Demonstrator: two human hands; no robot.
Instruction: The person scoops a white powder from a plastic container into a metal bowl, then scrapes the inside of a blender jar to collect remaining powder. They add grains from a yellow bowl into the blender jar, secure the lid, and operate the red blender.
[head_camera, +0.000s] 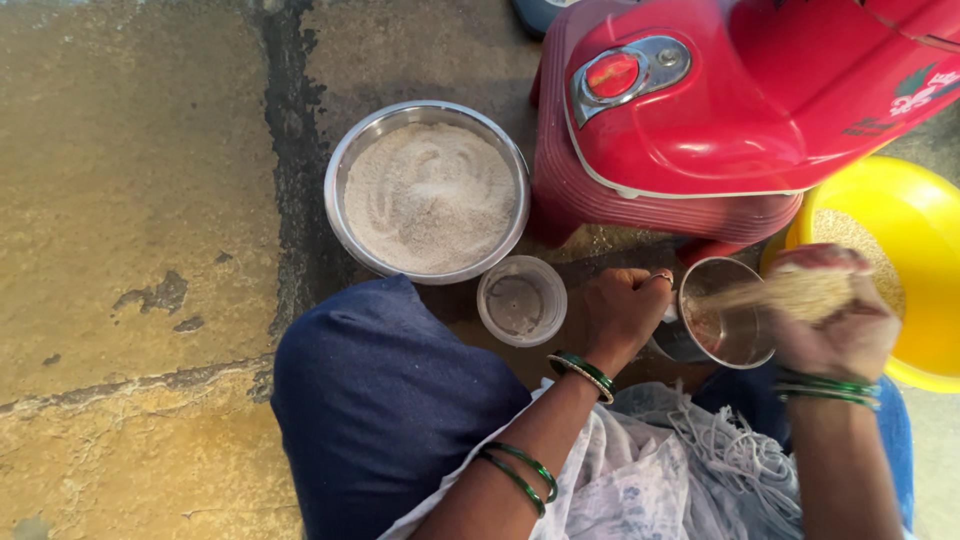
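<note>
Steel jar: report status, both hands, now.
Left hand grips steel jar rim. Right hand pours grain into it. Clear lid beside, nothing blocking.

The left hand (622, 310) grips a steel jar (725, 315) while the right hand (835, 320) tips grain (790, 293) into it.

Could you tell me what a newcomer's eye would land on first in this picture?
Most likely the glossy red appliance at top right, sitting on a red stool. Next, the right hand tipping a stream of grain into a steel jar that the left hand steadies. Left of the stool a steel bowl of pale flour stands on the stone floor, and a yellow basin sits at the right edge.
</note>
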